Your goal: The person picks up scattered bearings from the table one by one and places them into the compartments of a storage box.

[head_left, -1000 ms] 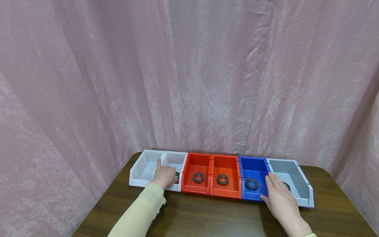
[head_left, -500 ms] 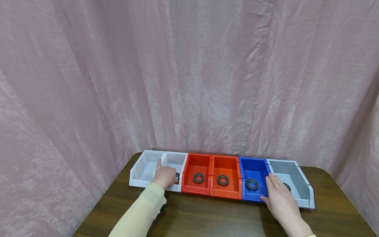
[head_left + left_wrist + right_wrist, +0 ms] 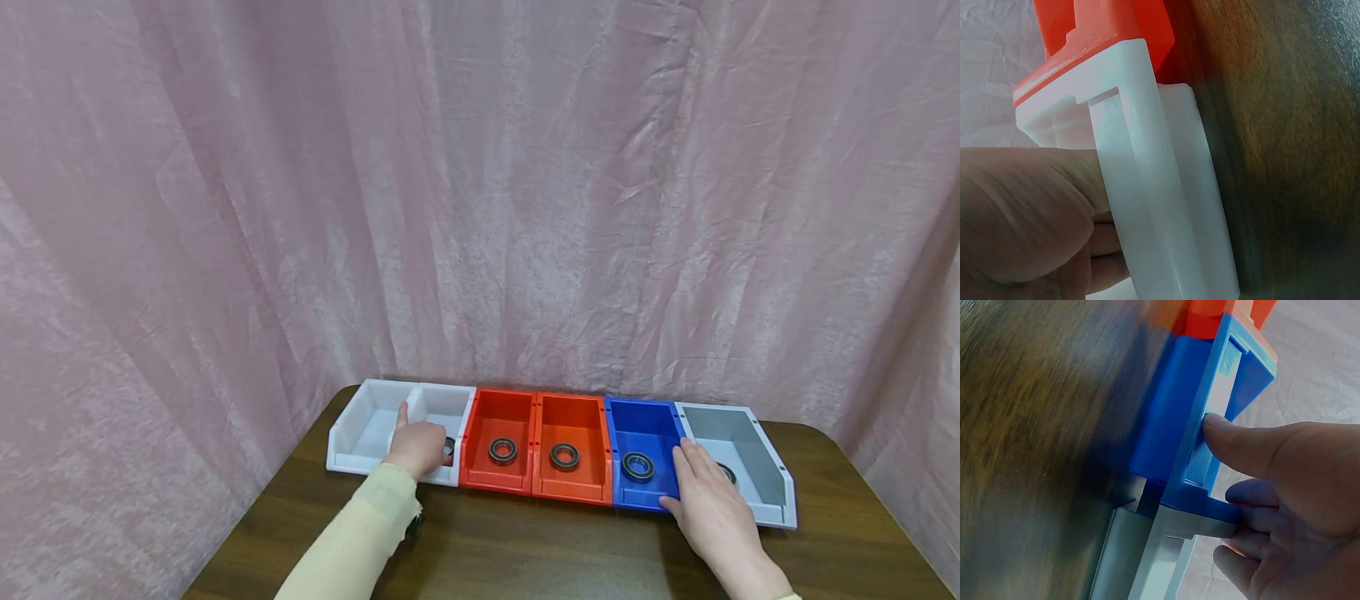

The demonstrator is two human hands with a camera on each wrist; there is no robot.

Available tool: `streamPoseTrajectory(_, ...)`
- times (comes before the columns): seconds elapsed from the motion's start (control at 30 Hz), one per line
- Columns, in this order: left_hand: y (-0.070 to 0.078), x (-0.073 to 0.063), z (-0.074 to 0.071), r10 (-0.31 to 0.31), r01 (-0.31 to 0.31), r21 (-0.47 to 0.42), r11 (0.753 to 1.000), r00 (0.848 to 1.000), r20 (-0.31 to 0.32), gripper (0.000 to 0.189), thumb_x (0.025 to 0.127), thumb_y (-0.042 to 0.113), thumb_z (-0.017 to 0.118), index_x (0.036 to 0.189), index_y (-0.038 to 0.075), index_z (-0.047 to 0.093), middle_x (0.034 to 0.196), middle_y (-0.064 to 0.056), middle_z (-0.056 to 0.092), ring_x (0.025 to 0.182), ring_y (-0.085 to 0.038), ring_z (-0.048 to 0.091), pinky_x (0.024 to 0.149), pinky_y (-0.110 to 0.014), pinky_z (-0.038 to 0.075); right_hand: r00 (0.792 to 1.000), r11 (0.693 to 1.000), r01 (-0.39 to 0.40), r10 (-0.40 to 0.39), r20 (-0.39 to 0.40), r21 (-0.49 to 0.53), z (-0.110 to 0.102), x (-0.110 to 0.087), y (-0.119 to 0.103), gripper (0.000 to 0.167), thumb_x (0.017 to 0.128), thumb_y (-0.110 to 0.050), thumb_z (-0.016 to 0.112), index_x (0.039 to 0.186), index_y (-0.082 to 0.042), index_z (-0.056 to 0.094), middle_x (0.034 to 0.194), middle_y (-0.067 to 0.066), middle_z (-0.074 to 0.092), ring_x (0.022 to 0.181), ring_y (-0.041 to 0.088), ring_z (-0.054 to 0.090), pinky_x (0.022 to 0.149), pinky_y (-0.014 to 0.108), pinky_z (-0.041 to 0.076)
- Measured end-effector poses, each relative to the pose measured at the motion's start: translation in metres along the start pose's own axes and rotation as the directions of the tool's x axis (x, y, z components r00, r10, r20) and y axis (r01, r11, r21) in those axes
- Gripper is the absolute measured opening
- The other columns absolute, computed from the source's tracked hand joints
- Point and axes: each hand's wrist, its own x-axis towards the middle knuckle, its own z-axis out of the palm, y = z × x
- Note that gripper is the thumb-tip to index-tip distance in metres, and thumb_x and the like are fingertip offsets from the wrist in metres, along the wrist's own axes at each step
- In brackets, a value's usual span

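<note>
In the head view my left hand (image 3: 417, 446) reaches into the white bins, index finger straight along the divider. In the left wrist view its other fingers (image 3: 1107, 244) pass behind the white front lip (image 3: 1147, 187). A bearing (image 3: 450, 446) shows partly beyond that hand. My right hand (image 3: 712, 500) rests at the wall between the blue bin (image 3: 641, 410) and the grey bin (image 3: 772, 458), fingers extended; its thumb (image 3: 1219, 425) touches the blue front edge in the right wrist view. One bearing (image 3: 638, 467) lies in the blue bin; another (image 3: 726, 472) in the grey bin is half hidden by that hand.
Two red-orange bins stand mid-row, each with a bearing, one on the left (image 3: 502, 451) and one on the right (image 3: 564, 456). The leftmost white bin (image 3: 358, 460) ends the row. Below is a dark wooden table (image 3: 540, 542); a pink curtain (image 3: 480, 208) hangs close behind.
</note>
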Motion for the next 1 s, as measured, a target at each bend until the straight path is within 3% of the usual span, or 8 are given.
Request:
streamPoseTrajectory(0.27, -0.002, 0.0, 0.002, 0.008, -0.009, -0.01, 1.0, 0.999, -0.049, 0.024, 0.092, 0.037, 0.09, 0.088, 0.016, 0.078, 0.074, 0.003, 0.067, 0.09, -0.023, 0.073, 0.13, -0.07, 0.015, 1.0, 1.0, 0.009, -0.009, -0.013, 0.0, 0.001, -0.001, 0.0, 0.083, 0.089, -0.018, 0.093, 0.149, 0.02, 0.051, 0.157, 0.044, 0.046, 0.148, 0.06, 0.042, 0.12, 0.072, 0.037)
streamPoseTrajectory(0.5, -0.006, -0.004, 0.002, 0.028, -0.032, -0.037, 0.999, 0.993, -0.116, 0.023, 0.092, 0.032, 0.088, 0.095, 0.012, 0.077, 0.092, -0.003, 0.073, 0.103, -0.026, 0.072, 0.129, -0.07, 0.021, 1.0, 1.0, 0.007, -0.007, -0.01, 0.002, 0.0, -0.001, 0.001, 0.081, 0.091, -0.018, 0.092, 0.149, 0.021, 0.051, 0.157, 0.044, 0.045, 0.149, 0.06, 0.042, 0.12, 0.072, 0.037)
streamPoseTrajectory(0.8, -0.007, -0.012, -0.002, 0.056, -0.064, -0.042, 0.997, 0.984, -0.167, 0.039, 0.096, 0.035, 0.086, 0.12, 0.005, 0.078, 0.118, -0.009, 0.076, 0.122, -0.031, 0.066, 0.127, -0.07, 0.026, 1.0, 1.0, 0.006, -0.006, -0.006, 0.004, 0.001, 0.0, 0.001, 0.081, 0.091, -0.018, 0.092, 0.149, 0.021, 0.051, 0.157, 0.044, 0.045, 0.149, 0.061, 0.042, 0.121, 0.072, 0.036)
streamPoseTrajectory(1.0, -0.007, -0.015, -0.003, 0.052, -0.062, -0.052, 0.997, 0.984, -0.168, 0.053, 0.099, 0.038, 0.084, 0.135, 0.001, 0.074, 0.143, -0.014, 0.07, 0.144, -0.037, 0.056, 0.128, -0.07, 0.024, 1.0, 1.0, 0.003, -0.003, 0.0, -0.002, 0.001, 0.0, 0.001, 0.082, 0.091, -0.019, 0.092, 0.149, 0.021, 0.05, 0.157, 0.044, 0.045, 0.149, 0.061, 0.041, 0.121, 0.072, 0.037)
